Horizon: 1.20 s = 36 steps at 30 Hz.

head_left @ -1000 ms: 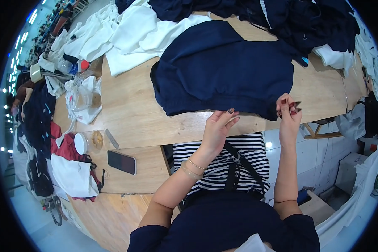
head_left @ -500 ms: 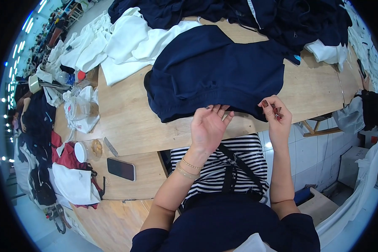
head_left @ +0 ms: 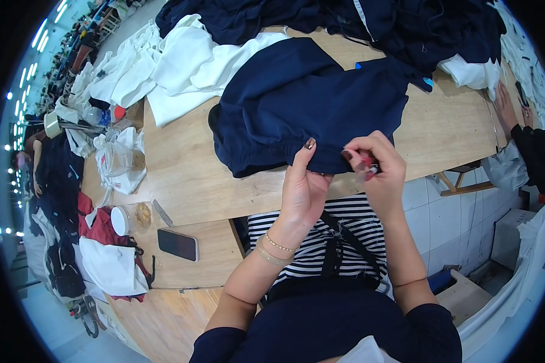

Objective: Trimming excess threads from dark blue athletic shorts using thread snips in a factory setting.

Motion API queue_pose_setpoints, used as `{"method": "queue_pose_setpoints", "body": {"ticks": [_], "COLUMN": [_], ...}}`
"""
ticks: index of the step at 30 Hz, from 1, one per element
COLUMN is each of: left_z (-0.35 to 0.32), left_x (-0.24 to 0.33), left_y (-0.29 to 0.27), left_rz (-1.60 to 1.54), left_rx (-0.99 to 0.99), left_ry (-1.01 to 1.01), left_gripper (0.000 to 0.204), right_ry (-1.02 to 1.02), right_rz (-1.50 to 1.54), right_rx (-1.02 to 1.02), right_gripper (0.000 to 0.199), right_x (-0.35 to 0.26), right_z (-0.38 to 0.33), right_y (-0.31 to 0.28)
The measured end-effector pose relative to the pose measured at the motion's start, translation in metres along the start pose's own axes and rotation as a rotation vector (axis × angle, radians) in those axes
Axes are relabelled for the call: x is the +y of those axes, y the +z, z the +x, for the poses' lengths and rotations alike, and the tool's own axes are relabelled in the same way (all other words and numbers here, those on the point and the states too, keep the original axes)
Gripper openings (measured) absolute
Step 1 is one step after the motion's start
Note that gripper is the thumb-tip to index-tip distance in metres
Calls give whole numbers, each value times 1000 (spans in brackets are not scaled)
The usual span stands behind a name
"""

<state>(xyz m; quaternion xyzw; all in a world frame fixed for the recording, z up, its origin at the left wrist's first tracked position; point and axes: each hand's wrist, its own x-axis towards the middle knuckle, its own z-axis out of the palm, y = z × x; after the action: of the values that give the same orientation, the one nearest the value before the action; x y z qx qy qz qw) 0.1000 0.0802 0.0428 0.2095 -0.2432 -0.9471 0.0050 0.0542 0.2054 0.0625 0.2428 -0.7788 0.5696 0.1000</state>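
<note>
At the near edge of the table both hands work on the hem of the navy garment. The left hand is closed in a pinch on that hem, thumb up on top of the cloth and fingers under it, lifting the edge just clear of the wood. The right hand is just beside it, fingers curled shut round a small red-handled tool, too small to tell whether snips or something else; its tip sits at the same stretch of hem. Judging by this, the work looks to be in the middle of the piece: the trimming or checking has reached 1 spot on the near hem, and the rest of the garment, spread flat and reaching toward the middle of the table, shows no sign either way.

To the left on the lower table section lie a dark phone and a clear lidded jar. Past the garment, white cloth pieces lie toward the far left corner, and a heap of more navy garments runs along the far edge, apparently waiting. At the far right edge another person's hand rests on the table
</note>
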Motion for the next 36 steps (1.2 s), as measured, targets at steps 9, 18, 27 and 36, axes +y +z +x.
{"method": "queue_pose_setpoints", "body": {"ticks": [9,18,27,36], "left_z": [-4,-13,-17,-19], "left_x": [-3,16,26,27], "left_y": [-10,9,15,14], "left_rz": [17,9,8,7], "left_rx": [59,-38,7,13], "left_ry": [-55,-20,13,33], "left_gripper": [22,21,17,16], "right_ry": [-240,318,-225,-347], "right_rz": [-186,302,-361,-482], "right_rx": [25,35,-169,-220], "right_gripper": [22,15,25,28], "right_x": [11,30,-15,-18], "right_z": [9,21,40,45], "right_y": [28,-4,-26,-23]}}
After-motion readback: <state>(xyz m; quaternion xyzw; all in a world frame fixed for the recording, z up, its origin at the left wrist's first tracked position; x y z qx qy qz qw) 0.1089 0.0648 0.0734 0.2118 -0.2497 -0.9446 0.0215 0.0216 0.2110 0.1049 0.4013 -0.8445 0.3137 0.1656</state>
